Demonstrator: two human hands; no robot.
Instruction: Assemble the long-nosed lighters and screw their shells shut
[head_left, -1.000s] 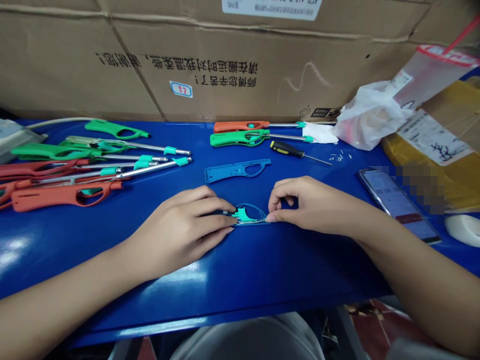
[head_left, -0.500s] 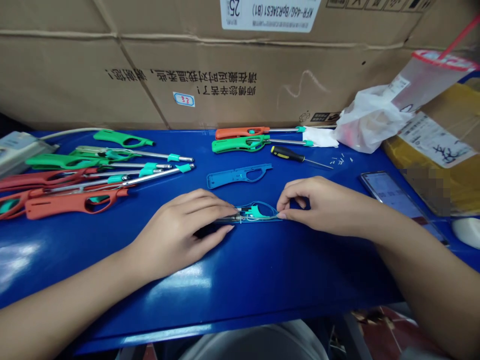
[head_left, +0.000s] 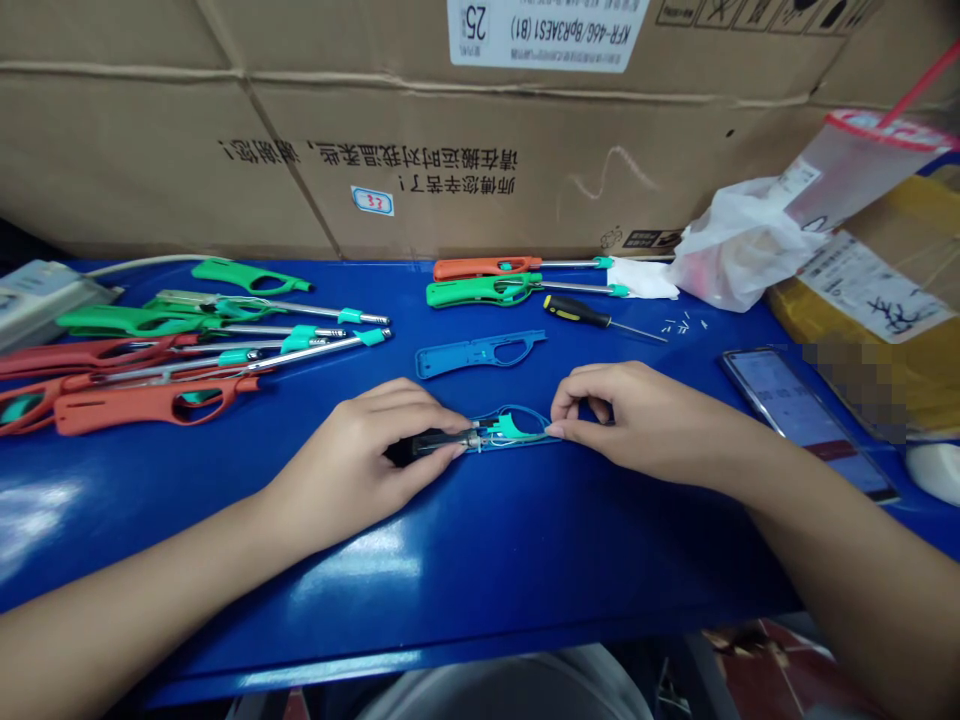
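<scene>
In front of me on the blue table lies an opened gas lighter (head_left: 512,428), a blue half shell with its inner parts showing. A turquoise trigger (head_left: 511,427) sits inside it, and a dark fuel tank (head_left: 435,441) lies at its left end. My left hand (head_left: 375,440) is closed around the tank end, thumb below and fingers above. At the shell's right tip, my right hand (head_left: 607,415) pinches what looks like a thin wire (head_left: 541,436) between thumb and forefinger. The matching blue shell half (head_left: 480,353) lies just behind, inner side up.
Several green and orange lighters (head_left: 161,400) in parts lie at the left. Two lighters (head_left: 480,290), a screwdriver (head_left: 577,311) and small white bits (head_left: 679,326) are behind. At the right are a phone (head_left: 810,425), a bagged drink cup (head_left: 862,170) and a parcel. A large carton (head_left: 337,130) stands behind.
The left fingers have shifted a little, so more of the dark tank shows. My right fingertips have moved slightly left, still pinched at the shell's tip. The view has tilted slightly.
</scene>
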